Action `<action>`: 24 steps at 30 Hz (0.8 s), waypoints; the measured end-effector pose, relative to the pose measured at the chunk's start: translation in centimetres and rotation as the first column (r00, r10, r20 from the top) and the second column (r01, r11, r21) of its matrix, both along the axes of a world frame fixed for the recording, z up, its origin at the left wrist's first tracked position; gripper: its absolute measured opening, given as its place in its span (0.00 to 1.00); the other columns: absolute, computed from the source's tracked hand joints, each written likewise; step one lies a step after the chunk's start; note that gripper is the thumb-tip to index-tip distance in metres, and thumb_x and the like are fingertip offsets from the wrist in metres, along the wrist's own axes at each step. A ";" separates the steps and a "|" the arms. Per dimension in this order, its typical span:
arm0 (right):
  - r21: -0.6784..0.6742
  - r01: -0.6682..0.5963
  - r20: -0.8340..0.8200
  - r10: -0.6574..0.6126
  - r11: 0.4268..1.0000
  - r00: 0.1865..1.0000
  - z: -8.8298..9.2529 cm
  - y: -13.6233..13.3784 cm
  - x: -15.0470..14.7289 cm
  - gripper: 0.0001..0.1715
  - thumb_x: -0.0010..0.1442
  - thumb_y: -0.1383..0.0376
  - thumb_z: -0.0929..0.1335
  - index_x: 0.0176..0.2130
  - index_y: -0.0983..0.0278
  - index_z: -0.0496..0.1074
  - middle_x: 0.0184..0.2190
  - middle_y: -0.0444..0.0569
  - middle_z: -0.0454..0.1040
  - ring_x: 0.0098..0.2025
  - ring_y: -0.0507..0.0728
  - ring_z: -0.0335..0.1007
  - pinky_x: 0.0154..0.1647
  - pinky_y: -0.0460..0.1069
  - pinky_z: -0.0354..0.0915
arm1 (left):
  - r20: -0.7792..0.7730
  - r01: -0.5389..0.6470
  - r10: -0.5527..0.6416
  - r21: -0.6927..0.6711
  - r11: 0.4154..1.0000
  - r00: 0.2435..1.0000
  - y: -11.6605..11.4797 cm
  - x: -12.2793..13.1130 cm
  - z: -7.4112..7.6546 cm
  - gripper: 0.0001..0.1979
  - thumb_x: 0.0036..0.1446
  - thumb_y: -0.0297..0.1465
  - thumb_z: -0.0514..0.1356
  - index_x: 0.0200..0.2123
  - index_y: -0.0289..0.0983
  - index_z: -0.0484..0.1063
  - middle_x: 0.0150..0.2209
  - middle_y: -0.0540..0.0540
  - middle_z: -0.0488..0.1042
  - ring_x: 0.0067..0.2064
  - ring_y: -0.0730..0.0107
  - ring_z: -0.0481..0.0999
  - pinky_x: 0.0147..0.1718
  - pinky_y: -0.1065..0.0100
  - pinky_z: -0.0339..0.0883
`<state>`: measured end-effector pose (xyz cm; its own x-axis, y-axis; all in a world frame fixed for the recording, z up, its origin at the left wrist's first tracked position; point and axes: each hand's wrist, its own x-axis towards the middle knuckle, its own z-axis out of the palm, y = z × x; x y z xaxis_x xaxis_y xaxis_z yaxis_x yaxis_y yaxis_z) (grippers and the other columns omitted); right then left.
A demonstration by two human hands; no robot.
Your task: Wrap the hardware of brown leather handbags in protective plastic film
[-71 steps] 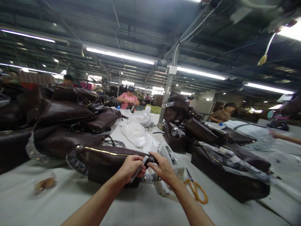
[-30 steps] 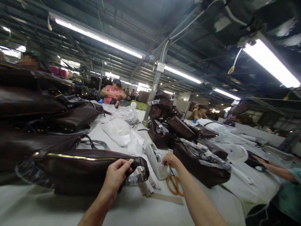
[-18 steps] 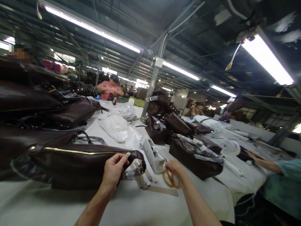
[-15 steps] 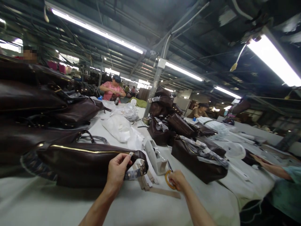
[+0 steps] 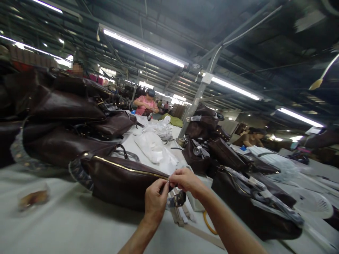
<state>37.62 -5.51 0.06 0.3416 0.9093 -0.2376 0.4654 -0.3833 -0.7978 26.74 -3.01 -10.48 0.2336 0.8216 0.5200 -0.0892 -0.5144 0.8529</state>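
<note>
A dark brown leather handbag [image 5: 116,183] lies in front of me, its gold zip [image 5: 127,168] running along the top. At the zip's right end, my left hand [image 5: 156,199] pinches the small zip pull, partly hidden by the fingers. My right hand [image 5: 185,180] meets it there, its thumb and fingertips closed on the same small piece. Scissors with an orange handle [image 5: 210,223] lie on the table under my right forearm. Beside the bag's right end are a wrapped strap with a buckle [image 5: 176,200] and several beige strips [image 5: 181,215].
Dark leather bags are piled at the left [image 5: 63,106] and right [image 5: 254,201]. White plastic wrapping [image 5: 153,144] lies behind the bag. A metal post [image 5: 196,106] rises mid-table. A white fan [image 5: 312,203] lies right. A person in pink [image 5: 145,104] works across the table.
My right hand has let go of the scissors, now on the table, and moved left to join my left hand at the zip's end. The view has turned left.
</note>
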 end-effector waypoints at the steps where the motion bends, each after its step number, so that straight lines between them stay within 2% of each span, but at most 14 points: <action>1: -0.018 0.005 0.019 -0.004 1.000 1.000 -0.1 0.2 0.1 0.07 0.43 0.69 0.65 0.17 0.67 0.68 0.12 0.39 0.64 0.13 0.44 0.49 0.14 0.42 0.42 | -0.022 -0.022 0.023 0.056 0.998 0.999 0.0 0.0 -0.2 0.11 0.61 0.32 0.53 0.30 0.38 0.75 0.29 0.48 0.76 0.31 0.71 0.74 0.33 0.73 0.64; 5: -0.118 0.012 0.086 -0.002 0.993 0.996 0.5 0.6 0.6 0.07 0.41 0.71 0.66 0.15 0.67 0.68 0.07 0.38 0.59 0.11 0.44 0.48 0.12 0.42 0.41 | -0.128 -0.065 0.094 0.213 0.975 0.987 0.0 -0.3 -0.7 0.12 0.62 0.31 0.52 0.32 0.39 0.76 0.30 0.45 0.75 0.32 0.69 0.75 0.34 0.73 0.65; 11: -0.204 -0.015 0.145 0.045 0.979 0.988 1.3 1.3 0.4 0.09 0.43 0.71 0.67 0.14 0.67 0.69 0.08 0.40 0.63 0.11 0.44 0.48 0.11 0.42 0.40 | -0.280 -0.020 0.087 0.234 0.972 0.956 0.0 -0.8 -0.5 0.16 0.63 0.33 0.49 0.35 0.39 0.77 0.31 0.40 0.76 0.33 0.64 0.76 0.36 0.69 0.66; 14: -0.228 0.003 0.166 0.036 0.974 0.985 1.4 1.5 0.3 0.11 0.43 0.71 0.67 0.13 0.67 0.68 0.07 0.40 0.61 0.10 0.45 0.47 0.10 0.42 0.39 | -0.243 -0.028 0.075 0.192 0.981 0.967 0.0 -0.8 -0.6 0.15 0.63 0.33 0.50 0.44 0.39 0.75 0.36 0.39 0.78 0.37 0.61 0.77 0.39 0.68 0.66; 16: -0.235 0.010 0.158 0.028 0.972 0.987 1.4 1.4 0.1 0.13 0.45 0.72 0.67 0.13 0.67 0.67 0.06 0.39 0.58 0.09 0.44 0.45 0.10 0.42 0.39 | -0.217 -0.031 0.069 0.177 0.984 0.974 0.1 -0.8 -0.6 0.15 0.62 0.33 0.50 0.47 0.39 0.74 0.38 0.39 0.78 0.39 0.60 0.77 0.40 0.68 0.67; 20: -0.220 0.023 0.095 -0.002 0.975 0.995 1.3 0.8 0.2 0.13 0.48 0.70 0.67 0.15 0.67 0.68 0.06 0.37 0.56 0.10 0.44 0.45 0.11 0.41 0.40 | -0.217 0.026 -0.003 0.101 0.995 0.976 0.4 -1.2 0.6 0.13 0.60 0.34 0.52 0.36 0.40 0.77 0.35 0.42 0.78 0.37 0.62 0.77 0.39 0.68 0.66; 22: -0.193 0.031 0.053 -0.021 0.981 0.998 1.1 0.4 0.4 0.10 0.48 0.69 0.68 0.18 0.67 0.68 0.08 0.37 0.58 0.11 0.43 0.46 0.11 0.40 0.41 | -0.193 0.071 -0.074 -0.022 0.997 0.979 0.9 -1.4 1.5 0.12 0.57 0.34 0.54 0.30 0.39 0.76 0.30 0.44 0.77 0.33 0.65 0.75 0.34 0.69 0.64; 24: -0.164 0.041 0.011 -0.040 0.986 0.999 0.8 -0.1 0.6 0.06 0.45 0.70 0.70 0.21 0.67 0.69 0.09 0.37 0.60 0.11 0.43 0.47 0.12 0.39 0.42 | -0.135 0.155 -0.182 -0.191 0.969 0.974 1.8 -1.6 2.5 0.11 0.53 0.34 0.56 0.24 0.36 0.74 0.23 0.47 0.74 0.26 0.69 0.71 0.28 0.71 0.62</action>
